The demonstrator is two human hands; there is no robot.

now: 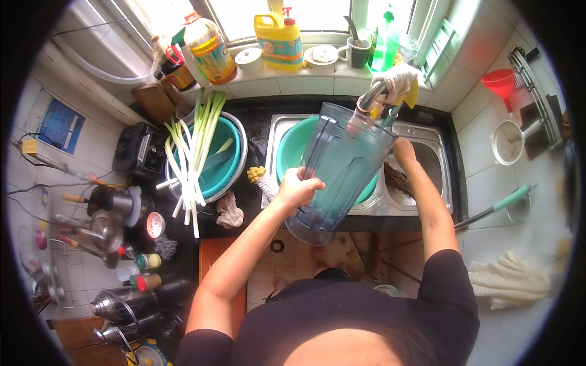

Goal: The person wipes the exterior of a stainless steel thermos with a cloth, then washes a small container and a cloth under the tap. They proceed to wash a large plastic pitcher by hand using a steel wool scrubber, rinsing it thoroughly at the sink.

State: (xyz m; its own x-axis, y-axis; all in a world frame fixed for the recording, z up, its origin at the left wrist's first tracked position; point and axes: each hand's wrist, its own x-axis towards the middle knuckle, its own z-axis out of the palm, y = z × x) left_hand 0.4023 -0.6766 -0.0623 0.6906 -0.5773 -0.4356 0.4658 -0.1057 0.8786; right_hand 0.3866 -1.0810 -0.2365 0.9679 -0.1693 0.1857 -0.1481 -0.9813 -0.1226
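My left hand [300,190] grips the handle of a large clear blender jar [343,169], which is tilted over the front of the sink. My right hand [404,153] is at the jar's upper right rim, beside the faucet; its fingertips are partly hidden, so whether it holds the rim cannot be told. The curved faucet [373,96], with a cloth wrapped on it, stands behind the jar's mouth. A green plastic basin [289,146] sits in the left sink bowl, partly seen through the jar. A dark bundle of bristles or twigs [397,180] lies in the right bowl [432,160].
Leeks [208,137] lie across a teal colander [233,160] on the left. A corn-cob-like brush [257,174] and a crumpled cloth [230,210] are near the sink. A black blender base [142,148] stands farther left. Bottles, including a yellow jug [279,43], line the windowsill.
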